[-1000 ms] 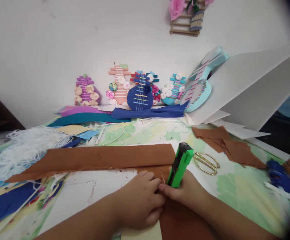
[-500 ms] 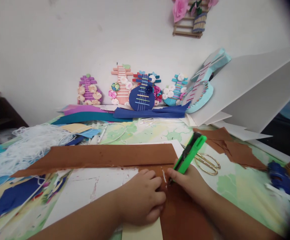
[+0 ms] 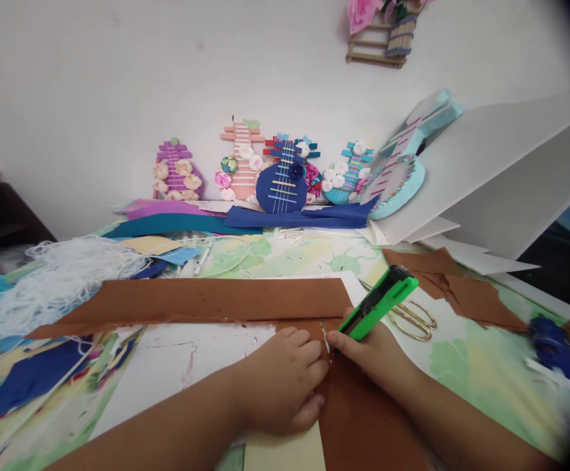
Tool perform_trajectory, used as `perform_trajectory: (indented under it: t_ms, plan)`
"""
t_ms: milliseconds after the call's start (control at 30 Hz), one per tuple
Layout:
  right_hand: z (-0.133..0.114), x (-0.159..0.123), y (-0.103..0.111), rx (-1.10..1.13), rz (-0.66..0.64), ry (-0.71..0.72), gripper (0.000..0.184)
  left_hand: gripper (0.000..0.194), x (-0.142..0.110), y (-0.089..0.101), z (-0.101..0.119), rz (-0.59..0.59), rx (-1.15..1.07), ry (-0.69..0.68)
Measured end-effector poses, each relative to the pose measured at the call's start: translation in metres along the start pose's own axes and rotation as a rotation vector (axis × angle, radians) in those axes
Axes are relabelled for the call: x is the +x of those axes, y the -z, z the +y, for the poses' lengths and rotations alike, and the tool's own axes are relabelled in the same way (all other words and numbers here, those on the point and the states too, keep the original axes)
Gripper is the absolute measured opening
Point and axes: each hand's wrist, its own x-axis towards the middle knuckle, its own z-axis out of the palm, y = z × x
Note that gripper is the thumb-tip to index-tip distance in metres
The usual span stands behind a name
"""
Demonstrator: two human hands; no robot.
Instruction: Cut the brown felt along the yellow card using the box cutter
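Note:
My right hand (image 3: 377, 347) is closed round a green and black utility knife (image 3: 377, 304), its handle leaning up and to the right; the blade tip is hidden behind my fingers. Under it lies brown paper (image 3: 363, 418), with a short pale slit (image 3: 324, 337) just left of the knife. My left hand (image 3: 285, 379), fingers curled and close together, presses down on a cream card (image 3: 285, 451) whose right edge borders the brown paper. Beyond both hands a long folded brown strip (image 3: 216, 301) lies across a white sheet (image 3: 161, 366).
Gold-handled scissors (image 3: 412, 320) lie right of the knife, near torn brown scraps (image 3: 481, 301). A heap of white cord (image 3: 63, 281) and a blue paper piece (image 3: 39, 373) are at left. Several paper lutes, one dark blue (image 3: 281, 190), stand by the wall; white boards (image 3: 500, 163) lean at right.
The knife has tilted a little further to the right in my right hand. My left hand stays pressed in nearly the same place. The whole view has shifted slightly.

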Motion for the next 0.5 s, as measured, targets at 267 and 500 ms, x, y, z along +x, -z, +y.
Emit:
perform_trajectory:
  t_ms: [267,500]
  plan:
    - [-0.0023,-0.0003,-0.0019,-0.028,-0.023,0.035,0.024,0.022,0.0013,-0.0008,0.0012,-0.013,-0.024,0.007]
    - [-0.005,0.0011,-0.0027,-0.026,-0.046,0.049,0.022,0.016,0.0013,0.0006,0.0039,0.001,-0.009,0.019]
